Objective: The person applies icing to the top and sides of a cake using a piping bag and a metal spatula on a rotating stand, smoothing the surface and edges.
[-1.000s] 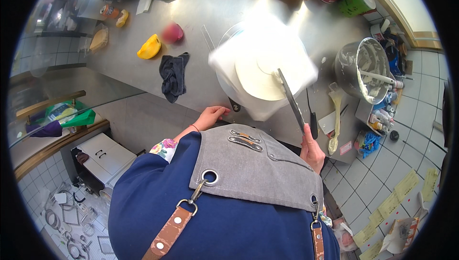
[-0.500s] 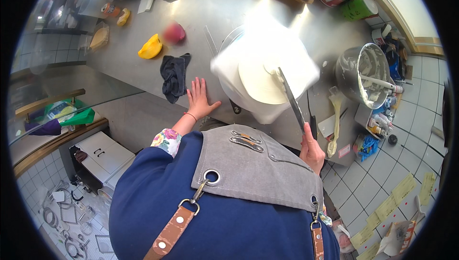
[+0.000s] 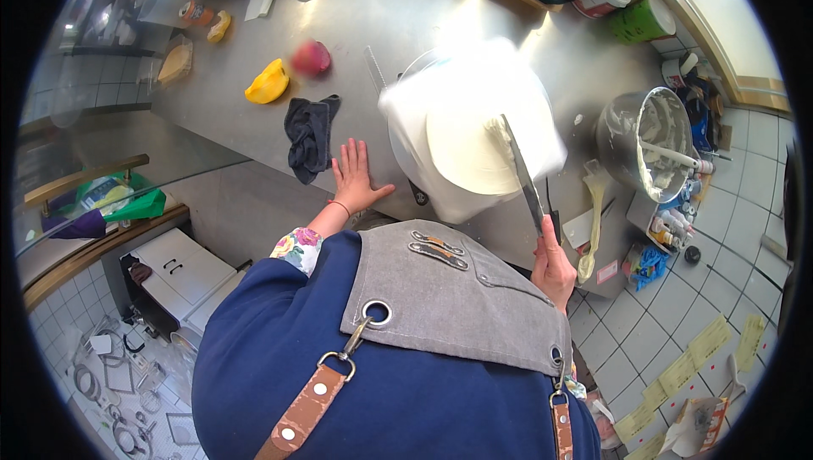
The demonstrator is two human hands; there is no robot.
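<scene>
Our right hand (image 3: 554,270) has its fingers (image 3: 551,238) closed around the near end of a long, narrow, dark metal spatula (image 3: 524,177). Ahead and left of those fingers, its far end, edged with pale cream (image 3: 496,126), lies over a round, smooth, cream-coloured cake (image 3: 454,140) on a white sheet (image 3: 535,152). Our left hand (image 3: 355,189) lies palm down, fingers spread, on the grey steel worktop (image 3: 373,13), just right of a crumpled dark cloth (image 3: 308,137).

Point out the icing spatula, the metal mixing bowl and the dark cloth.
Icing spatula (image 3: 523,169), head view: its blade.
Metal mixing bowl (image 3: 620,134), head view: outer wall.
Dark cloth (image 3: 310,134), head view: middle folds.
</scene>
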